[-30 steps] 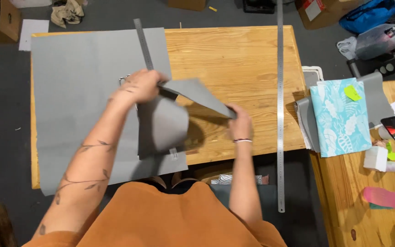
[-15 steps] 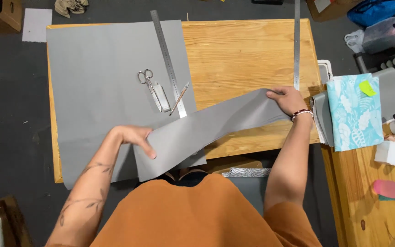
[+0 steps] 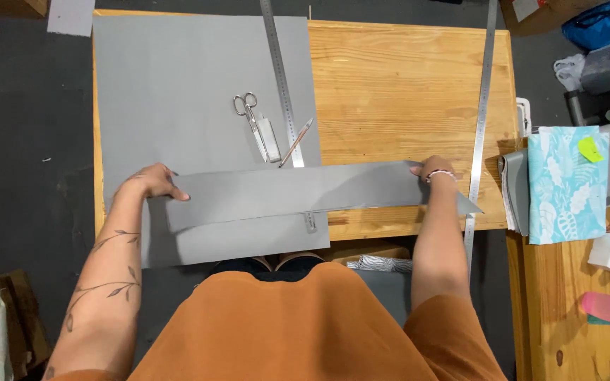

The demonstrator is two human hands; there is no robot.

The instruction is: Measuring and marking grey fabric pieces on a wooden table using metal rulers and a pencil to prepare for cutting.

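As arms spread, left hand (image 3: 153, 182), right hand (image 3: 432, 171) pinning grey strip (image 3: 298, 190)

One camera only, worn on the head, looks straight down from well above onto the wooden table (image 3: 404, 85), near enough that the table fills most of the frame. The wearer's orange-clad torso (image 3: 305, 331) sits at 6 o'clock, facing 12. Dark floor (image 3: 22, 141) runs along 9 o'clock; a second wooden surface (image 3: 566, 296) edges in at 4 o'clock.
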